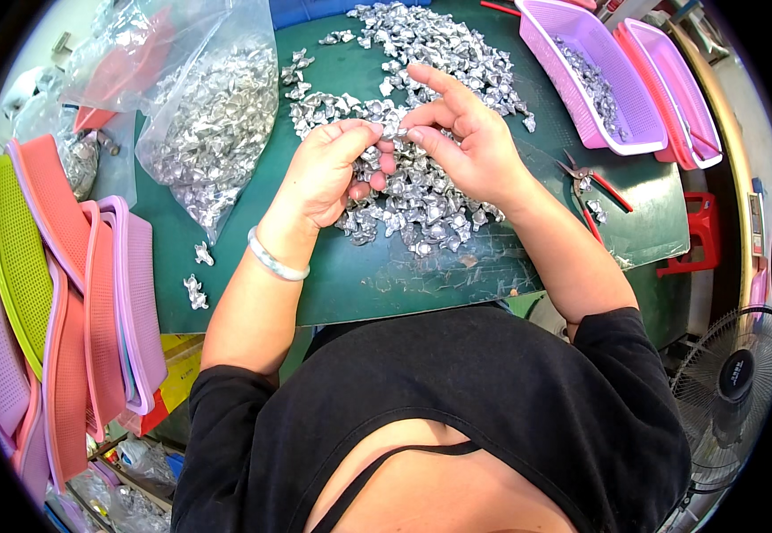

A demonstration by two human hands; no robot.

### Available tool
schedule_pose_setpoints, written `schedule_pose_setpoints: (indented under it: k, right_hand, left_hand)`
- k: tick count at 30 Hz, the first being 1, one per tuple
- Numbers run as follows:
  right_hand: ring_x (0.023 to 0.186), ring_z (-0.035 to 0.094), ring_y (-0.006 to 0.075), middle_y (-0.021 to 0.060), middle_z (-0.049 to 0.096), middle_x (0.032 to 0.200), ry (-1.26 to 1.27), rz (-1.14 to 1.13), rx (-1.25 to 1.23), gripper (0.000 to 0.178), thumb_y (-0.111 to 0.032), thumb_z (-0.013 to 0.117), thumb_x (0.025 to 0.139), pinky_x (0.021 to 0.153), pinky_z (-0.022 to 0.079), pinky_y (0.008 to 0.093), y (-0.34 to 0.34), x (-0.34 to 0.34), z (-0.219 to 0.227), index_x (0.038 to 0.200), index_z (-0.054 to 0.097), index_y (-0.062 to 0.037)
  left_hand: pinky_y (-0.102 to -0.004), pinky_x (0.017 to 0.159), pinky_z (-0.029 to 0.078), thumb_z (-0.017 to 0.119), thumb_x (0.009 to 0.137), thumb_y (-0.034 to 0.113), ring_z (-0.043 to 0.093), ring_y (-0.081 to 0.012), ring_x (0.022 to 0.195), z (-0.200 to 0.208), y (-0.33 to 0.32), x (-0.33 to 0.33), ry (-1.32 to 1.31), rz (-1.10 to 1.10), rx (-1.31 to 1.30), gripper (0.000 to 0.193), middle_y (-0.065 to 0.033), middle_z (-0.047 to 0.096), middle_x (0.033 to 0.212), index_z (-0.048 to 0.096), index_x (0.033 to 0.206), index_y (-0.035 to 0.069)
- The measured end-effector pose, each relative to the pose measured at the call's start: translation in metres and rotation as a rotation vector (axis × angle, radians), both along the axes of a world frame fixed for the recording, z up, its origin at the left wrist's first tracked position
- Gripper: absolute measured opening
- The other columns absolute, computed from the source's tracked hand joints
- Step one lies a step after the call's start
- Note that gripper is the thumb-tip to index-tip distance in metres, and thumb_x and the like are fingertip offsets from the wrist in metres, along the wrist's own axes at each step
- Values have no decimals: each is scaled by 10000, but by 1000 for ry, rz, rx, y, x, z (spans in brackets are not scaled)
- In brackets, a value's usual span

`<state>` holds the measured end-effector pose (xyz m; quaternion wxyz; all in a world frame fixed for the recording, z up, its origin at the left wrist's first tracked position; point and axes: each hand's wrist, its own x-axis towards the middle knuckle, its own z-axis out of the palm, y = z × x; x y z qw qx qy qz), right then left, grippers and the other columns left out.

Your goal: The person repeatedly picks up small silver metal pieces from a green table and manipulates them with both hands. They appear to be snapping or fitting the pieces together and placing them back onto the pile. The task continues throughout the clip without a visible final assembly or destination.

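Observation:
Both my hands meet over a heap of small silver metal castings [421,209] on the green table. My left hand [328,169], with a pale bangle at its wrist, is closed with the thumb pressed to the fingers around a small silver metal casting [393,133]. From the right, my right hand [475,147] pinches at the same piece between thumb and a bent finger, its forefinger stretched out above. Fingers cover most of the piece, so its shape is hard to see. Two loose castings [196,291] lie left of my left forearm.
A clear plastic bag [217,133] full of castings stands at the left. Stacked plastic baskets [75,293] rise beside the table. Red-handled cutters [581,182] lie right of my right forearm. A purple basket [581,124] holds castings at the far right. A fan [728,391] stands lower right.

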<state>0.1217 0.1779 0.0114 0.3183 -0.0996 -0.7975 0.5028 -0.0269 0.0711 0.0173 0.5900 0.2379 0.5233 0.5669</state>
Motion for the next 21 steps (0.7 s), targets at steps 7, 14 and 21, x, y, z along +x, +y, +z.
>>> schedule_pose_setpoints:
  k: [7,14,21]
  right_hand:
    - [770,599,138,69,632,817,48,-35,63,525,10,561,787,723,457,262,1,-1,-3,1270,363,-37]
    - [800,606,180,71,629,834,11,-43,163,495,9,552,783,745,460,282,2,1,1,1250,396,-35]
    - [774,562,274,77,597,775,-196,28,412,500,-36,606,703,707,442,367,4,0,2,1180,456,-58]
  left_hand:
    - [-161,379,327,511,861,221,516,-107,525,1,0,1,-22,14,-1,172,-38,561,686,544,833,54]
    - [-191,421,370,506,857,202,549,-141,602,-8,2,-9,-278,55,112,146,-74,587,764,553,863,63]
    - [-226,495,441,483,849,236,567,-217,702,-13,1,-19,-603,46,294,261,-136,589,898,562,981,26]
